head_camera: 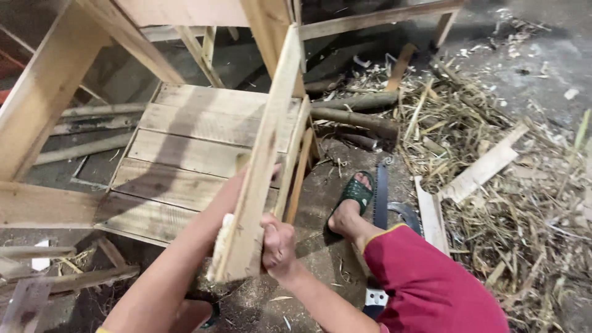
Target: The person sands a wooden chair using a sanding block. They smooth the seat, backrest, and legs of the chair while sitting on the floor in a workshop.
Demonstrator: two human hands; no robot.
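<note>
Long wooden slat (262,160) stands near upright at centre, over the plank platform (185,154). Right hand (277,246) clenched on its lower edge; left hand (246,179) behind it, fingers hidden. Judged stiff, light, splintery; grip low. Handsaw (380,197) at 3 o'clock.

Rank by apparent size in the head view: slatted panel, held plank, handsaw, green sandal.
1. Slatted wooden panel, largest.
2. Held plank, though nearness to the camera inflates it; right hand grips its lower end.
3. Handsaw, partly hidden by the leg.
4. Green sandal, smallest.
</note>
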